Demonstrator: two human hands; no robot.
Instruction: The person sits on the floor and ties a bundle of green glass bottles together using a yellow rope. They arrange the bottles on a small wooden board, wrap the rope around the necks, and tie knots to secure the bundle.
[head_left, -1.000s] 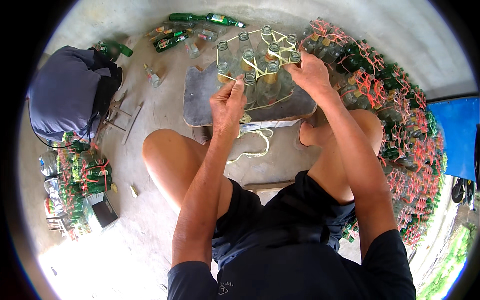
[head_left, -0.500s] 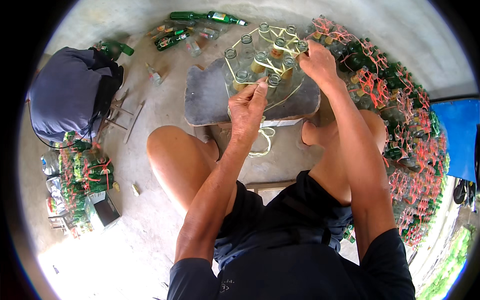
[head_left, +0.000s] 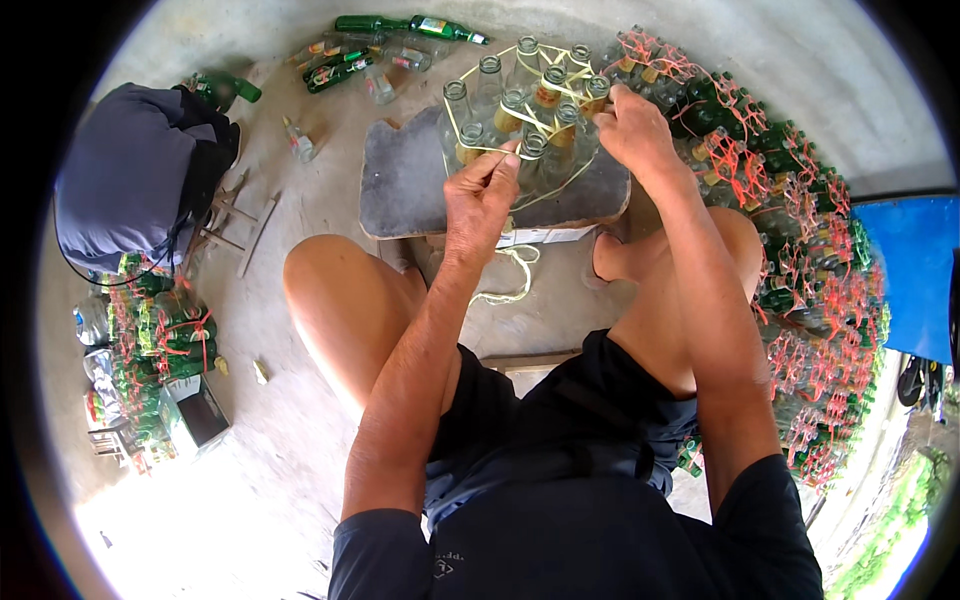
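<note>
Several clear glass bottles (head_left: 455, 120) stand upright in a close cluster on a low, dark grey slab (head_left: 400, 195) in front of me. A pale yellow-green plastic strap (head_left: 575, 180) runs around the cluster and criss-crosses between the bottle necks. My left hand (head_left: 478, 200) pinches the strap beside the nearest bottle's neck, thumb against fingers. At the right side of the cluster, my right hand (head_left: 637, 130) is closed by a bottle neck (head_left: 597, 88), its fingertips on the strap there. The exact grip of the right fingers is partly hidden.
A loose strap tail (head_left: 527, 262) hangs down to the floor between my feet. Red-tied bottle bundles (head_left: 800, 270) crowd the right side. Loose green bottles (head_left: 372, 23) lie by the wall. At left are a cloth-covered seat (head_left: 125, 175), more bottles (head_left: 185, 345) and a box (head_left: 195, 410).
The view has shifted slightly. My right hand has drawn a little way off the right bottle's neck, while my left hand keeps its pinch on the strap near the front bottle.
</note>
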